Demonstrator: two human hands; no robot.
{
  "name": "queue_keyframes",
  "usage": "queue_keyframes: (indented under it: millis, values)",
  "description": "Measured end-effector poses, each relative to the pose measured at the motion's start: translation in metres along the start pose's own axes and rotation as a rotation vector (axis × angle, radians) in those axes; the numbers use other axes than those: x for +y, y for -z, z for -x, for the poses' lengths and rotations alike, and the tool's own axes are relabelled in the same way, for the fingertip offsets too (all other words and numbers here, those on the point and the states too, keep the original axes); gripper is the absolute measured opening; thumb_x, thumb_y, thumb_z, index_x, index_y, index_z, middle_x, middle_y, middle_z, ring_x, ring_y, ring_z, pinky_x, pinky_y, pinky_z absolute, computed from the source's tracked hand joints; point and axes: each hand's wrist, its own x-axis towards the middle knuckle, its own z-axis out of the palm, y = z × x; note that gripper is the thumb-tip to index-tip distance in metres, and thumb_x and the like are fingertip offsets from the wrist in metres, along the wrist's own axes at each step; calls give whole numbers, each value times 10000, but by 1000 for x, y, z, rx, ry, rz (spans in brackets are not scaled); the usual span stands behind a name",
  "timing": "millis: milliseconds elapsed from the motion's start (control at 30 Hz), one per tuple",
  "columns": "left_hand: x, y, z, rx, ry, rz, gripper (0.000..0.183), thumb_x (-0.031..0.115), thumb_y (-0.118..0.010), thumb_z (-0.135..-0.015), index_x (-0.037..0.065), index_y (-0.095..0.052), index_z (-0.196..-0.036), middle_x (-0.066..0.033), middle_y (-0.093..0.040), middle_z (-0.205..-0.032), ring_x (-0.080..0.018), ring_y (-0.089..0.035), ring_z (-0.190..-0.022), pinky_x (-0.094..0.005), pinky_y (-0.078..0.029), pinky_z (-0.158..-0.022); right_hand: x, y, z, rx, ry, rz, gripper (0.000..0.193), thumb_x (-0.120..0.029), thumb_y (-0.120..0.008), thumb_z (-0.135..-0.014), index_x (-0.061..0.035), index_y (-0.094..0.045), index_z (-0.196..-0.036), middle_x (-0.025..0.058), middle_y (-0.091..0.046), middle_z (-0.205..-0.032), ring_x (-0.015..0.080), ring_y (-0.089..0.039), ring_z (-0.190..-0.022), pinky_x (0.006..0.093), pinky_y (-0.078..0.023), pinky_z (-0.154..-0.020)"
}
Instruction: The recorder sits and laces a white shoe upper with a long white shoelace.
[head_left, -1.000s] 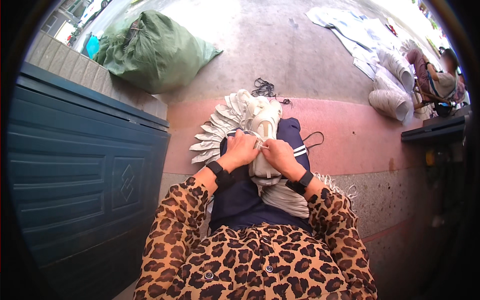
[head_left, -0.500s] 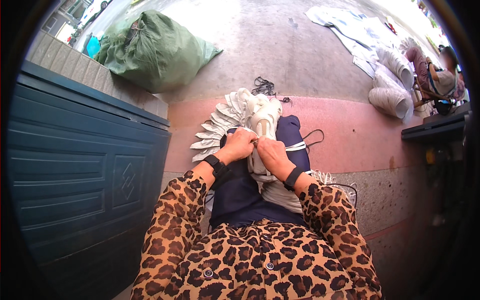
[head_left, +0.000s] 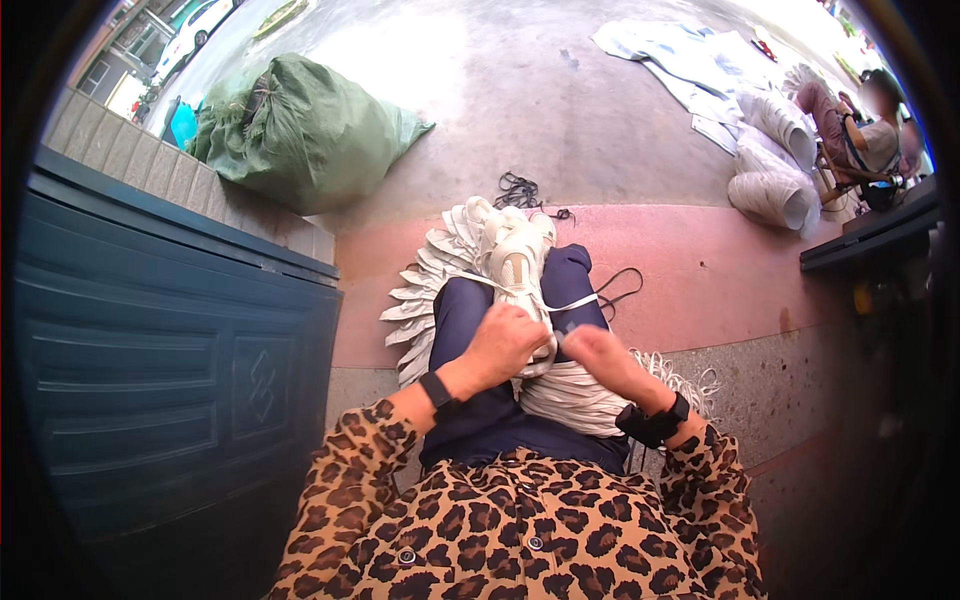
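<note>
A cream-white sneaker [head_left: 518, 265] lies between my thighs with its toe pointing away from me. A loose white shoelace [head_left: 565, 306] spreads from it to both sides over my dark trousers. My left hand [head_left: 508, 345] is closed, knuckles up, at the near end of the sneaker; what its fingers grip is hidden. Just to the right, my right hand [head_left: 603, 356] is held with curled fingers, slightly blurred, apart from the left. Whatever sits in its fingertips is too small to name. Under my hands rests a thick bundle of white laces [head_left: 570, 400].
Several pale shoe pieces [head_left: 425, 300] fan out left of my knee. Black laces [head_left: 518, 190] lie ahead on the floor. A green sack [head_left: 305, 135] stands front left, beside a blue door [head_left: 150, 370]. White wrapped rolls [head_left: 770, 195] and a seated person [head_left: 870, 125] are right.
Both hands have drawn back toward me from the sneaker's lacing area and moved slightly apart. The white lace now hangs loose to both sides. My view has shifted slightly.
</note>
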Motion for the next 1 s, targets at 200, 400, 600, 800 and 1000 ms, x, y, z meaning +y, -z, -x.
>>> queue_keyframes:
  millis: [200,400,600,800,1000]
  values:
    - [93,14,-17,-107,-419,628,165,38,-496,-794,74,-565,-940,-130,-569,-705,-286,-581,-668,-340,-466,-595,-2,24,-22,226,-553,-986,189,-203,-434,-867,-82,-549,-777,-66,-359,-534,44,-319,-423,205,-235,-360]
    - [26,23,-14,333,271,849,192,145,-504,-889,-15,-599,-934,17,-562,-663,-47,-472,-588,-224,-400,-527,0,-18,-31,166,-266,-954,224,-212,-512,-887,-38,-586,-1006,-18,-557,-865,47,-488,-710,177,-387,-577]
    - [11,8,8,326,529,889,208,184,-501,-909,10,-614,-924,105,-425,-622,19,-312,-534,-167,-249,-453,-13,-33,-41,64,-263,-900,309,-233,-505,-899,-25,-555,-1122,8,-583,-969,47,-497,-803,200,-407,-666]
    - [11,10,8,371,518,1014,216,209,-501,-914,18,-601,-896,100,-405,-602,14,-309,-517,-167,-239,-444,-21,-38,-45,47,-272,-862,305,-227,-518,-895,-20,-567,-1113,-1,-601,-924,40,-504,-757,187,-403,-656]
    - [-1,5,13,268,535,1040,198,182,-515,-894,3,-598,-884,37,-469,-619,-43,-399,-552,-194,-347,-522,-10,-43,-44,96,-272,-870,256,-204,-565,-868,-12,-607,-1032,-5,-607,-867,45,-497,-711,186,-400,-645]
